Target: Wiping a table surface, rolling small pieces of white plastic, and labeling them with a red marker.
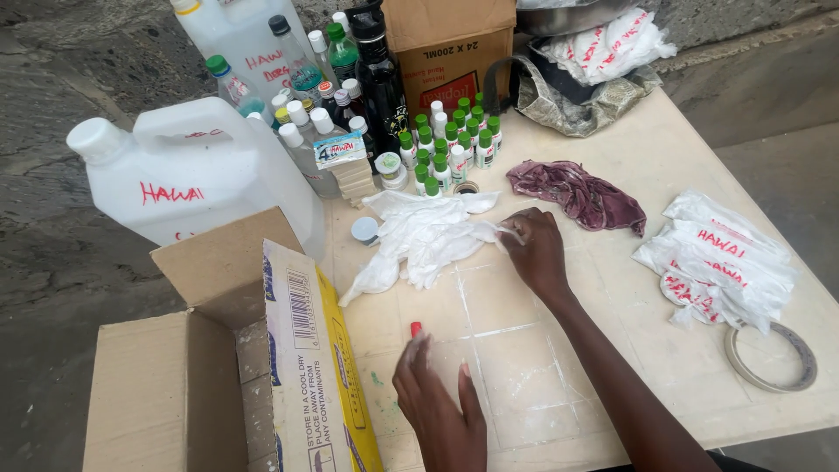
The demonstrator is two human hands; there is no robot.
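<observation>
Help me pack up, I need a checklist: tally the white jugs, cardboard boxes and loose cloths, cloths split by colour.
White jugs: 2
Cardboard boxes: 2
White cloth: 1
Maroon cloth: 1
Total: 6

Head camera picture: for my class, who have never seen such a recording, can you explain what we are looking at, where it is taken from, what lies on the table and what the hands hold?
There is no machine here: a person wears one camera on the head, looking down at their own two bare hands. The right hand pinches the edge of a white cloth lying crumpled on the table. The left hand rests near a small red-tipped thing; it is blurred, so whether it grips it is unclear. Around them lie a dark red rag, a pile of white bags, a tape roll, small green-capped bottles, a big white jug and an open cardboard box.
</observation>
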